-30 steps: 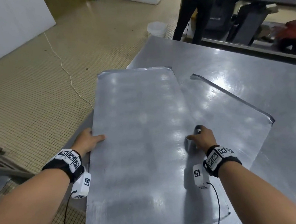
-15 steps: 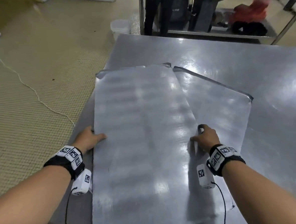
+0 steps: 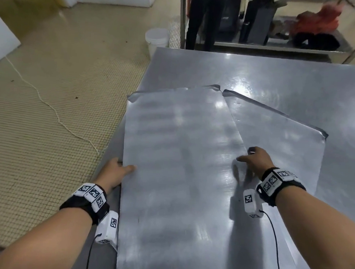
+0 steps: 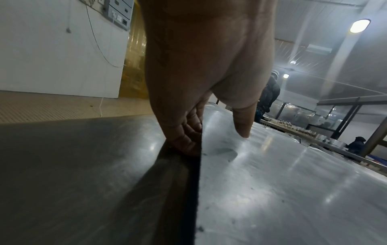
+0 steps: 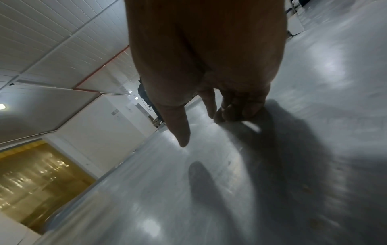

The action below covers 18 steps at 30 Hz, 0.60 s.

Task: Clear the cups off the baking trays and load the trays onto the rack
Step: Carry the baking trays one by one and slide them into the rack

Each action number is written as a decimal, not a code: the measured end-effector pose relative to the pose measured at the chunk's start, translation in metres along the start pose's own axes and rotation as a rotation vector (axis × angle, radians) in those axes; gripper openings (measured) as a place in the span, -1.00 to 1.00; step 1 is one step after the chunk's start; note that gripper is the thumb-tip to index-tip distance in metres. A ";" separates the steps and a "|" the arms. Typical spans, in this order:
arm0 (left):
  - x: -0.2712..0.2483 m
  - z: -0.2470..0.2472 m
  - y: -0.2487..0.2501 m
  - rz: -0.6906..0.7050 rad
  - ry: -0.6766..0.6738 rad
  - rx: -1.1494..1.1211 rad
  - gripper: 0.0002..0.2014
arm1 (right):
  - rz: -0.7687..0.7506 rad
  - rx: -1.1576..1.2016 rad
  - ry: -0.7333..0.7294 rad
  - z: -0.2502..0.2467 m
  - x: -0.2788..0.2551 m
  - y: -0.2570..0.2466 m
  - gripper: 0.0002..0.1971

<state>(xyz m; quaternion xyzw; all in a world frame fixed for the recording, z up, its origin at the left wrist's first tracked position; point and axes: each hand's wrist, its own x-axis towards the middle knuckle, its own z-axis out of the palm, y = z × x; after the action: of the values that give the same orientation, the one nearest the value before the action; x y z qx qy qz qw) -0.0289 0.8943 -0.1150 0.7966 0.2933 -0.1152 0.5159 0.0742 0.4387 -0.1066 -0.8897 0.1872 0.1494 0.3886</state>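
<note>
Two flat metal baking trays lie on the steel table [image 3: 259, 72], both bare. The upper tray [image 3: 176, 165] overlaps the lower tray [image 3: 286, 141], which shows at the right. My left hand [image 3: 116, 171] grips the upper tray's left edge. In the left wrist view its thumb [image 4: 243, 126] lies on top of the tray [image 4: 272, 182] and its fingers [image 4: 188, 132] curl beneath the rim. My right hand [image 3: 254, 159] holds the same tray's right edge, fingers [image 5: 236, 112] curled at the rim, thumb [image 5: 180, 131] stretched over the sheet [image 5: 188, 199].
A white bucket [image 3: 157, 38] stands on the tiled floor past the table's far left corner. A person's legs [image 3: 202, 19] are beside a low metal shelf [image 3: 261, 46] with bags. A white cord [image 3: 49, 105] trails across the floor on the left.
Both hands keep their hold on the upper tray's edges. The view has swung right, and the upper tray's far corner now sits closer to the lower tray's corner.
</note>
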 end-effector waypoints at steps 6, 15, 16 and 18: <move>-0.015 -0.004 -0.007 0.038 0.073 0.012 -0.59 | 0.023 0.064 -0.079 -0.002 0.004 -0.007 -0.57; -0.028 -0.013 0.011 0.117 0.065 0.093 -0.56 | -0.004 0.128 -0.101 -0.011 -0.007 0.000 -0.54; -0.025 -0.015 0.018 0.136 0.055 0.106 -0.53 | -0.013 0.149 -0.095 -0.018 -0.011 0.001 -0.53; -0.018 -0.016 0.036 0.171 0.031 0.158 -0.49 | -0.023 0.202 -0.095 -0.034 -0.021 0.004 -0.49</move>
<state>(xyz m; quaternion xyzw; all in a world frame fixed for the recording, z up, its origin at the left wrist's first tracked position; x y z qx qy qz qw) -0.0240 0.8912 -0.0718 0.8586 0.2221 -0.0811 0.4549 0.0578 0.4149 -0.0784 -0.8401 0.1725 0.1676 0.4863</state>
